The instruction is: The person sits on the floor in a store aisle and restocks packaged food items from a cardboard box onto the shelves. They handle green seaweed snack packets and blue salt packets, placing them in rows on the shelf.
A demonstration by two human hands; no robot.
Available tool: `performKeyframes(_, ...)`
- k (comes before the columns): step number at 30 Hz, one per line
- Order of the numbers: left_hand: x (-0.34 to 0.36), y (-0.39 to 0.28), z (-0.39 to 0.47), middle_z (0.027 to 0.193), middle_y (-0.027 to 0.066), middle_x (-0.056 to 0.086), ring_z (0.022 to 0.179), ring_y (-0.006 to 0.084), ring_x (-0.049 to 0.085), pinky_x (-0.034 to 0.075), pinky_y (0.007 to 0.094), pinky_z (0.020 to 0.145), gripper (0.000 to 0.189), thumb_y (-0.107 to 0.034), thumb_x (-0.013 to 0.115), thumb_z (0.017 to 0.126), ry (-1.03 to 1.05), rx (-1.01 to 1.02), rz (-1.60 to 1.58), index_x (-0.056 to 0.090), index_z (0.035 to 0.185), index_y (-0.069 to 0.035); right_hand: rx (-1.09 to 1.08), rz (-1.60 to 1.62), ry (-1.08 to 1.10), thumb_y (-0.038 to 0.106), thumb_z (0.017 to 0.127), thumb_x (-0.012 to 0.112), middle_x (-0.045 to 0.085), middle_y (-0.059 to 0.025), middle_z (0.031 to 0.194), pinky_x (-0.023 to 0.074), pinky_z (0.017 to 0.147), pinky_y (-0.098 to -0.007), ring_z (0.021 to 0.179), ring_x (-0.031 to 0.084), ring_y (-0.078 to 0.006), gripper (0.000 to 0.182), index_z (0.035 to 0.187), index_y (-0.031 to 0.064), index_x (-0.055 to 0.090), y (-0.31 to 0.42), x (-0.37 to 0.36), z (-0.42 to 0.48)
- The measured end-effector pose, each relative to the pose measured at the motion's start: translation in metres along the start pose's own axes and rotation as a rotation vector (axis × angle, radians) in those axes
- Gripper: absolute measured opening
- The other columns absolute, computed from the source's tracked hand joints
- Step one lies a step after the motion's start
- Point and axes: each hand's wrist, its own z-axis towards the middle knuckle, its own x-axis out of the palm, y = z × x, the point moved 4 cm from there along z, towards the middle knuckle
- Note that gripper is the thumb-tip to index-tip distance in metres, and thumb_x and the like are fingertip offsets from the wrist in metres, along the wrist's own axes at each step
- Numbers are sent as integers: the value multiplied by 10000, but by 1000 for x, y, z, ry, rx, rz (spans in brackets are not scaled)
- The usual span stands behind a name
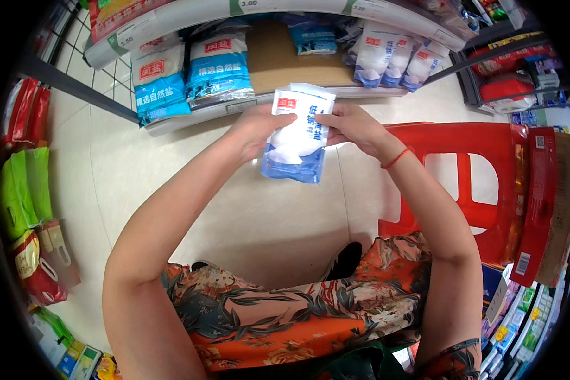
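A white and blue plastic pouch of salt (295,151) is held nearly upright over the floor, its printed front facing me. On its left edge sits my left hand (255,129), thumb across the front and fingers behind. My right hand (356,125) grips the opposite edge the same way, its thumb over part of the print. Beyond the pouch is a low shelf (278,64). Similar white pouches (371,57) stand at its right end. Larger blue and white salt bags (218,69) lean at its left, and a smaller blue bag (313,39) lies farther back.
A red plastic stool (463,142) stands close by my right arm, with a red carton (536,199) beside it. An upper shelf edge (294,7) with price tags overhangs the low shelf. Green packages (23,190) line the left side. Pale tiled floor (285,223) spreads below my hands.
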Motion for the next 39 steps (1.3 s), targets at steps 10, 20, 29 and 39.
performKeyframes(10,8,-18,-10,1106,138,645,971,223,651,539,357,823,350,-158,641,893,-41,47,-184,549,1185,14,-44,-84,-77,234,889,658,682,-119,906,566,679,-250,733,674,-150,314,1023,-48,622,33,-6,-14)
performKeyframes(20,4,-18,-7,1188,108,610,1083,202,593,468,352,940,361,-227,593,930,-82,45,-117,531,1224,-26,-106,-50,-123,259,890,652,668,-76,904,519,654,-254,745,624,-121,321,1039,-24,615,24,0,0)
performKeyframes(29,0,-34,19,1182,138,599,1049,221,603,484,348,898,359,-175,546,954,-220,187,-190,499,1241,35,-129,121,-183,302,919,615,633,-95,1026,472,844,-267,911,599,-130,443,1170,-56,545,35,-3,25)
performKeyframes(39,24,-59,20,1166,119,599,1057,203,592,486,346,884,385,-190,595,925,-157,261,-235,490,1233,17,-214,154,-264,268,926,598,629,-145,1078,480,854,-281,956,610,-177,456,1207,-82,512,62,-13,1)
